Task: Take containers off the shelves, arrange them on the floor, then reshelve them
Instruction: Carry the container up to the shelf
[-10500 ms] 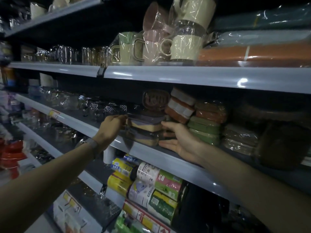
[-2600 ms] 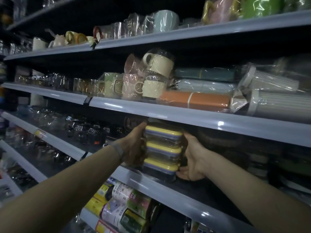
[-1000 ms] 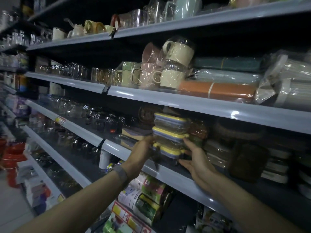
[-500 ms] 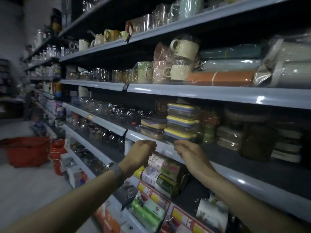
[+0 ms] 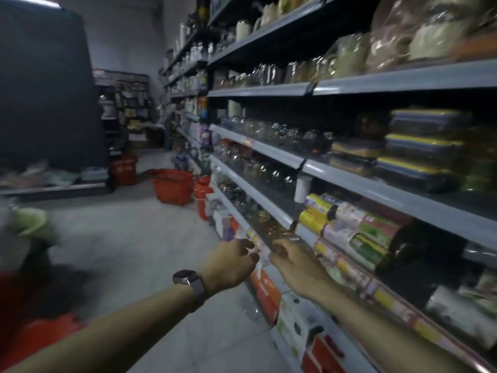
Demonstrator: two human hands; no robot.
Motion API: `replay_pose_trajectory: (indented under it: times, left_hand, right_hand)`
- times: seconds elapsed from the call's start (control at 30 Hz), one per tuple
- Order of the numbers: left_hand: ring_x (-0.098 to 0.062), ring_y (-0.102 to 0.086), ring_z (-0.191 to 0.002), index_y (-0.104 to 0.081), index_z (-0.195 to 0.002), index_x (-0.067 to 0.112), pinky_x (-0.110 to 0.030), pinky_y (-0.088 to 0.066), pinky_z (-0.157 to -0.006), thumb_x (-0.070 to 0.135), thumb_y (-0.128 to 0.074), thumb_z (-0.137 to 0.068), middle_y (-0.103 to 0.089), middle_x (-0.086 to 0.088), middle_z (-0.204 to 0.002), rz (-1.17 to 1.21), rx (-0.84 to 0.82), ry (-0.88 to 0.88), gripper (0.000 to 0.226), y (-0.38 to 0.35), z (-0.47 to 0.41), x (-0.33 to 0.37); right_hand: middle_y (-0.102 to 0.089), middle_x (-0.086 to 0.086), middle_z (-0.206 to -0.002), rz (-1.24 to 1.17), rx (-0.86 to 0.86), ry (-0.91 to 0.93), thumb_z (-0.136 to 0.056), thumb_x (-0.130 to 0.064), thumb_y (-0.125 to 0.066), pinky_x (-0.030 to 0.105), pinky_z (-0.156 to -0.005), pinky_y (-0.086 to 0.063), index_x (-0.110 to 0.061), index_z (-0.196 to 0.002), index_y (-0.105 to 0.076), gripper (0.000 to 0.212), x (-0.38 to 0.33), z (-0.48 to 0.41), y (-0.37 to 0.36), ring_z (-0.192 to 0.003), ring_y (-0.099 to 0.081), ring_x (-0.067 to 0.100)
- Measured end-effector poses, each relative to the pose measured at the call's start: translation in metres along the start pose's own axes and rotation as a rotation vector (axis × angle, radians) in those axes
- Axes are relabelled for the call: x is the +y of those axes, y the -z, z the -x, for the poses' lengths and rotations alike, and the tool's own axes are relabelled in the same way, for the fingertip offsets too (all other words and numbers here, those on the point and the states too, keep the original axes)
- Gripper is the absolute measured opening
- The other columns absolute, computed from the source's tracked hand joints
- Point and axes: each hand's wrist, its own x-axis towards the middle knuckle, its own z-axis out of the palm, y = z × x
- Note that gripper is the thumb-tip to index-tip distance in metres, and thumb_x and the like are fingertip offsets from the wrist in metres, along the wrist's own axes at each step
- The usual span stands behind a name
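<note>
A stack of three clear containers with yellow-rimmed lids (image 5: 422, 149) stands on the grey middle shelf (image 5: 376, 188) at the right, next to a lower stack of brownish containers (image 5: 355, 157). My left hand (image 5: 231, 262), with a watch on its wrist, hangs in front of the lower shelves with loosely curled fingers and holds nothing. My right hand (image 5: 295, 265) is just beside it, also loosely curled and holding nothing. Both hands are well below and left of the containers. The picture is blurred.
Glassware fills the shelves to the left; wrapped rolls (image 5: 349, 230) lie on the shelf below the containers. Wrapped mugs (image 5: 390, 41) stand on the upper shelf. Red baskets (image 5: 173, 185) stand on the grey aisle floor (image 5: 129, 238); something red lies at the lower left.
Both hands have let go of the yellow-lidded stack, which stays on the shelf, and dropped lower. The view has swung left toward the aisle floor.
</note>
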Motion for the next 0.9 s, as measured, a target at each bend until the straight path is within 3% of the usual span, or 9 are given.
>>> replay_pose_trajectory:
  times: [0.13,0.27,0.43,0.6,0.7,0.8,0.83,0.9]
  left_hand:
    - [-0.023,-0.062,-0.122,-0.062,-0.139,0.026,-0.029,-0.049,-0.100,0.040,-0.053,-0.098,-0.065,-0.001,-0.138,-0.057,-0.024,0.167,0.044,-0.021,0.023,-0.071]
    - [-0.024,-0.061,-0.125,-0.058,-0.142,0.028,-0.030,-0.047,-0.103,0.045,-0.051,-0.096,-0.066,0.002,-0.138,-0.106,-0.093,0.297,0.050,-0.047,0.045,-0.137]
    - [-0.025,-0.062,-0.123,-0.060,-0.139,0.029,-0.036,-0.050,-0.104,0.054,-0.042,-0.079,-0.070,0.002,-0.131,-0.093,-0.205,0.457,0.068,-0.091,0.072,-0.209]
    - [-0.027,-0.061,-0.125,-0.059,-0.140,0.028,-0.035,-0.049,-0.101,0.044,-0.051,-0.094,-0.068,0.000,-0.133,-0.096,-0.283,0.555,0.050,-0.142,0.096,-0.274]
    - [-0.033,-0.065,-0.115,-0.067,-0.126,0.020,-0.037,-0.053,-0.095,0.048,-0.046,-0.091,-0.071,-0.008,-0.123,-0.062,-0.337,0.635,0.050,-0.173,0.111,-0.304]
    - [-0.033,-0.070,-0.093,-0.068,-0.093,0.006,-0.036,-0.055,-0.083,0.063,-0.032,-0.085,-0.073,-0.012,-0.091,-0.028,-0.366,0.657,0.068,-0.209,0.120,-0.330]
    - [-0.033,-0.070,-0.092,-0.069,-0.091,0.006,-0.035,-0.055,-0.083,0.065,-0.034,-0.087,-0.073,-0.012,-0.090,0.001,-0.383,0.670,0.069,-0.220,0.124,-0.335]
    - [-0.034,-0.068,-0.101,-0.071,-0.107,0.015,-0.033,-0.052,-0.088,0.061,-0.041,-0.088,-0.074,-0.014,-0.105,0.069,-0.412,0.704,0.058,-0.238,0.132,-0.343]
  right_hand:
    - [-0.057,-0.003,-0.147,0.050,-0.141,-0.005,-0.088,-0.059,-0.044,0.041,-0.107,-0.047,-0.036,-0.144,-0.051,0.061,0.004,-0.007,-0.069,-0.132,-0.056,0.019]
    - [-0.052,-0.003,-0.151,0.068,-0.262,-0.019,-0.099,-0.050,-0.048,0.037,-0.109,-0.044,-0.033,-0.149,-0.047,0.053,0.018,-0.005,-0.137,-0.135,-0.052,0.019]
    - [-0.051,-0.001,-0.150,0.156,-0.385,-0.053,-0.100,-0.048,-0.045,0.041,-0.109,-0.045,-0.033,-0.151,-0.044,0.053,0.049,0.005,-0.220,-0.132,-0.053,0.022]
    - [-0.053,0.000,-0.149,0.224,-0.476,-0.105,-0.101,-0.044,-0.047,0.039,-0.109,-0.043,-0.031,-0.150,-0.046,0.050,0.084,0.009,-0.287,-0.134,-0.052,0.023]
    - [-0.059,0.000,-0.143,0.220,-0.539,-0.165,-0.099,-0.046,-0.045,0.043,-0.105,-0.048,-0.032,-0.144,-0.051,0.047,0.108,0.015,-0.324,-0.128,-0.057,0.026]
    - [-0.064,0.001,-0.137,0.202,-0.571,-0.253,-0.098,-0.046,-0.047,0.044,-0.103,-0.049,-0.032,-0.132,-0.059,0.039,0.136,0.027,-0.363,-0.124,-0.060,0.030]
    - [-0.064,0.001,-0.134,0.196,-0.588,-0.280,-0.100,-0.041,-0.049,0.040,-0.102,-0.046,-0.029,-0.131,-0.060,0.035,0.144,0.034,-0.375,-0.125,-0.059,0.029]
    - [-0.060,0.001,-0.128,0.171,-0.635,-0.330,-0.103,-0.031,-0.053,0.033,-0.097,-0.042,-0.022,-0.132,-0.059,0.031,0.161,0.046,-0.400,-0.127,-0.056,0.027]
